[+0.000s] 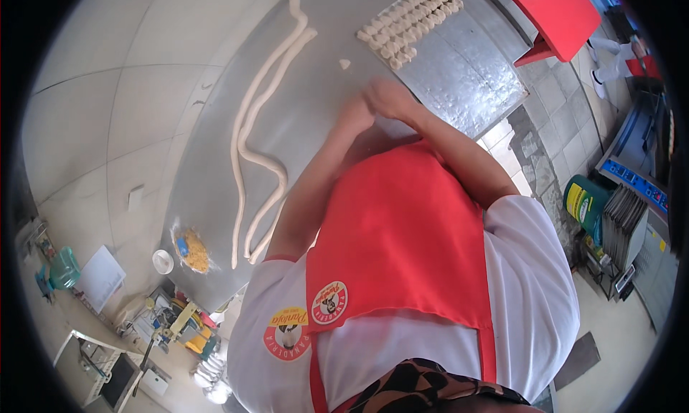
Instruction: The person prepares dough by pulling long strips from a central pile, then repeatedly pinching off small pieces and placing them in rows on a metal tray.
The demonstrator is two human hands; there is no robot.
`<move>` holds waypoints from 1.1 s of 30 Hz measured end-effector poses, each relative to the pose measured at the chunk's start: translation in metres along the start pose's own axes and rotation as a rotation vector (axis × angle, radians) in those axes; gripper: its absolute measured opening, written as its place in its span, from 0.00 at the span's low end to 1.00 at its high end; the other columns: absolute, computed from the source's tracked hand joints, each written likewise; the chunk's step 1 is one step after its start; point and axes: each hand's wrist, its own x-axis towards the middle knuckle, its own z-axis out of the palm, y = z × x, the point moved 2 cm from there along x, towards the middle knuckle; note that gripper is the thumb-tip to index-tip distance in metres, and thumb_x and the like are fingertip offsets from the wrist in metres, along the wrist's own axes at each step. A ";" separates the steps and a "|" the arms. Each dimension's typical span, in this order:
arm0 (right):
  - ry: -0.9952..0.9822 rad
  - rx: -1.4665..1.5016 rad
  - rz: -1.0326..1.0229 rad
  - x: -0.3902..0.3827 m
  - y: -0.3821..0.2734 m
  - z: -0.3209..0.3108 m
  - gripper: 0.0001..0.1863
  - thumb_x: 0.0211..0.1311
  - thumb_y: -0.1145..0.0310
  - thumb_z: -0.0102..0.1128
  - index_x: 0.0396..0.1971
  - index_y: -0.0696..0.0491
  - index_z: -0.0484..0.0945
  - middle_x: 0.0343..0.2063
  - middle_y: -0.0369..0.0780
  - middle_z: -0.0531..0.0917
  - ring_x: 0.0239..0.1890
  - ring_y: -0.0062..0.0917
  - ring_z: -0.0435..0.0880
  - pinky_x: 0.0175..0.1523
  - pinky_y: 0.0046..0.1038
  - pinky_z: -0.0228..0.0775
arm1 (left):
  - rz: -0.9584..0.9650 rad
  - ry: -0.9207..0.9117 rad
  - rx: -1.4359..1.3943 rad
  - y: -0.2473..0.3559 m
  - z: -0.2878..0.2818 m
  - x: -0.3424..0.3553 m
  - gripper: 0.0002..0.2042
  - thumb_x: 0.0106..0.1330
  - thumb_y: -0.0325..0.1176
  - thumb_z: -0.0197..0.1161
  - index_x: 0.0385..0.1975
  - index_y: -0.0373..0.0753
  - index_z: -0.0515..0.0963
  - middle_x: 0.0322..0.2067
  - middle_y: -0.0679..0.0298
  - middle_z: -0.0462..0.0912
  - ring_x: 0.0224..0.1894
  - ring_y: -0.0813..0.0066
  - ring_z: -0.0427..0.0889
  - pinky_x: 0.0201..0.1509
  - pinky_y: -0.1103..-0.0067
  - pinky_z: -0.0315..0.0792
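My left hand (357, 110) and my right hand (390, 97) meet over the metal table in front of my red apron. Both look closed, with the fingers curled in against each other. Whatever they hold is hidden, and the fingers are a little blurred. Just beyond them a small piece of dough (344, 64) lies alone on the table. To the right, a metal tray (470, 72) carries rows of small shaped dough pieces (409, 22) at its far left part. Long dough ropes (247, 122) stretch along the table left of my hands.
The metal table (204, 190) curves off to the left beside a tiled wall. Near its left end sit a yellowish crumbly heap (195, 254) with a blue scoop (182, 246) and a white cup (163, 261). A red table (556, 15) stands far right; another person's legs (606, 58) show beyond.
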 end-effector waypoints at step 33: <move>-0.178 0.285 0.214 -0.010 0.003 0.024 0.26 0.66 0.47 0.52 0.39 0.58 0.84 0.37 0.56 0.84 0.42 0.52 0.83 0.49 0.46 0.74 | 0.039 0.108 -0.124 -0.039 -0.002 -0.013 0.18 0.61 0.31 0.64 0.52 0.37 0.78 0.47 0.46 0.82 0.50 0.49 0.82 0.53 0.62 0.75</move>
